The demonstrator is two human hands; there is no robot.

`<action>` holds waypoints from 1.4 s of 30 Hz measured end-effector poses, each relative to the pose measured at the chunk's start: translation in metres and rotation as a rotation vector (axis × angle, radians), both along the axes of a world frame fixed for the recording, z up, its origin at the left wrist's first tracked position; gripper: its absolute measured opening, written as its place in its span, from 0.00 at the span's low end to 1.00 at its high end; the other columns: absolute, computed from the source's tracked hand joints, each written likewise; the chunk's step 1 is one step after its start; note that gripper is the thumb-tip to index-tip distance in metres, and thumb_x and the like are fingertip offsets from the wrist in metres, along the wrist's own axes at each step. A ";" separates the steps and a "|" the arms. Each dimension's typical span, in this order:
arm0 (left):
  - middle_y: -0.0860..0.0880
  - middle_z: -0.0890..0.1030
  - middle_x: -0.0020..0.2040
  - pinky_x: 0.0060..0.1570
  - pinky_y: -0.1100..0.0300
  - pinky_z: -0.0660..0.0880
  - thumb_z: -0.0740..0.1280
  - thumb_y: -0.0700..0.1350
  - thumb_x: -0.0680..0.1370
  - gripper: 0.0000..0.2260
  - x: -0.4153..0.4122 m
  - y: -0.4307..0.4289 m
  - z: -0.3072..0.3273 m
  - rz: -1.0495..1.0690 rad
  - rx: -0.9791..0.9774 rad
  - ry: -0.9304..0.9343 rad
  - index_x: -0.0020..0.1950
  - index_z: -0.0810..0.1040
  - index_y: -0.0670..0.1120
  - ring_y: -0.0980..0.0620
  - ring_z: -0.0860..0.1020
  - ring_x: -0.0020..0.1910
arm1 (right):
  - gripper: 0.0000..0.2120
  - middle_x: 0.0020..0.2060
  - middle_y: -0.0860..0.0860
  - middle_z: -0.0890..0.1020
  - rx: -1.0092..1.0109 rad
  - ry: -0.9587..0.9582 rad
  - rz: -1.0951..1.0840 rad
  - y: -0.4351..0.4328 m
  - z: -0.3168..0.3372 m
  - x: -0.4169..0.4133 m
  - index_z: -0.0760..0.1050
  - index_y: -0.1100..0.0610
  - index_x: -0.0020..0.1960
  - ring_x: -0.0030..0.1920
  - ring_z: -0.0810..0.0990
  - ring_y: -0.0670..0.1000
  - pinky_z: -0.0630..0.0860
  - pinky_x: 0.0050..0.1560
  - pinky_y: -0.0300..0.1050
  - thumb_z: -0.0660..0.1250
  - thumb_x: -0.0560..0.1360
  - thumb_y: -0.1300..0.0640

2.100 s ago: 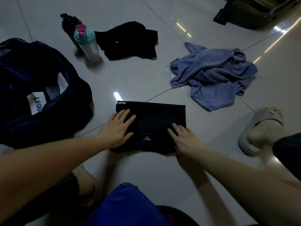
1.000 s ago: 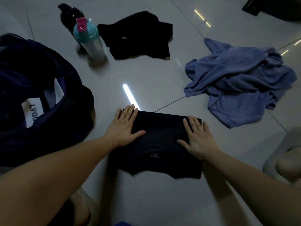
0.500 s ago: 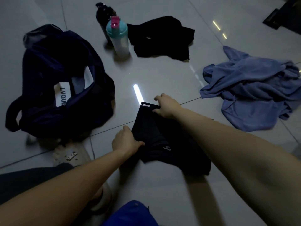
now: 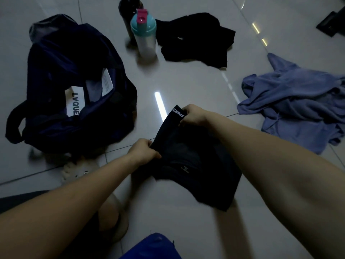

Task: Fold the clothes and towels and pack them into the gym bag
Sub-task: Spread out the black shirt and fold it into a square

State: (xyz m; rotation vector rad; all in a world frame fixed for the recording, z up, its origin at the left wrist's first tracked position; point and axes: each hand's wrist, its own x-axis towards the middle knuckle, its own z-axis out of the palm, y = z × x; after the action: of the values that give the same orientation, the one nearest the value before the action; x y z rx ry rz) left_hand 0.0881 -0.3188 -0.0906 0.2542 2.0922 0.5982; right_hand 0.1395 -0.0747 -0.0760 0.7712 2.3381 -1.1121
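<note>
A white tag [image 4: 75, 103] in the gym bag [image 4: 56, 71] reads "LVQUE"; the folded black garment [image 4: 196, 161] reads "SPORT".

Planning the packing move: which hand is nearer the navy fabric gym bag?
Left. The left hand pinches the folded black garment close beside the navy fabric gym bag; the right hand grips the garment's far corner, farther away.

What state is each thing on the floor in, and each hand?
Held garment: folded, left edge raised off the floor.
Left hand: grips its near corner.
Right hand: grips its far corner.
Bag: open, on the floor.
Shaker: upright, lid on.
Dark bottle: upright, behind the shaker.
Black cloth: unfolded, crumpled.
Blue garment: unfolded, crumpled.
</note>
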 end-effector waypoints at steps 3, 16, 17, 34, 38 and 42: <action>0.41 0.86 0.47 0.53 0.46 0.82 0.77 0.35 0.69 0.12 -0.016 0.006 0.014 0.071 0.106 -0.038 0.52 0.83 0.39 0.42 0.85 0.46 | 0.08 0.44 0.60 0.84 -0.128 0.052 -0.104 0.019 0.012 0.009 0.80 0.63 0.47 0.47 0.84 0.58 0.81 0.51 0.53 0.75 0.70 0.64; 0.46 0.84 0.42 0.44 0.57 0.78 0.75 0.36 0.74 0.07 -0.086 0.092 0.108 -0.093 0.284 0.238 0.50 0.84 0.42 0.50 0.82 0.41 | 0.12 0.45 0.60 0.83 -0.247 0.361 -0.475 0.078 0.075 0.027 0.79 0.69 0.54 0.44 0.84 0.56 0.81 0.53 0.54 0.74 0.72 0.69; 0.46 0.83 0.42 0.42 0.58 0.77 0.75 0.37 0.74 0.04 -0.090 0.099 0.118 -0.106 0.298 0.278 0.48 0.84 0.43 0.50 0.81 0.41 | 0.09 0.43 0.58 0.83 -0.249 0.396 -0.493 0.083 0.082 0.026 0.80 0.67 0.52 0.41 0.84 0.53 0.82 0.49 0.50 0.73 0.72 0.70; 0.48 0.85 0.36 0.43 0.56 0.81 0.75 0.39 0.76 0.08 -0.059 0.083 0.194 -0.439 0.602 0.441 0.42 0.85 0.52 0.52 0.83 0.37 | 0.15 0.48 0.57 0.87 -0.272 0.686 -0.523 0.072 0.130 0.100 0.82 0.65 0.56 0.51 0.85 0.54 0.81 0.54 0.51 0.74 0.70 0.72; 0.47 0.83 0.36 0.43 0.57 0.78 0.75 0.39 0.75 0.05 -0.036 0.069 0.192 -0.625 0.451 0.295 0.41 0.85 0.48 0.54 0.81 0.36 | 0.15 0.43 0.52 0.87 -0.301 0.573 -0.460 0.046 0.125 0.146 0.82 0.60 0.54 0.47 0.85 0.51 0.80 0.47 0.45 0.71 0.70 0.74; 0.48 0.84 0.38 0.44 0.58 0.77 0.75 0.41 0.75 0.01 -0.008 0.052 0.164 -0.792 0.278 0.196 0.43 0.86 0.46 0.53 0.82 0.38 | 0.11 0.45 0.61 0.85 -0.313 0.364 -0.390 0.019 0.107 0.185 0.80 0.68 0.50 0.47 0.83 0.58 0.77 0.47 0.50 0.73 0.69 0.71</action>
State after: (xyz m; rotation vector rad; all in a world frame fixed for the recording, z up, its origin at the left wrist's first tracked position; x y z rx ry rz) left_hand 0.0798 -0.2669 0.0735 1.2673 1.8660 0.3755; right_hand 0.3250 -0.0558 0.0310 0.9973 2.2562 -1.8720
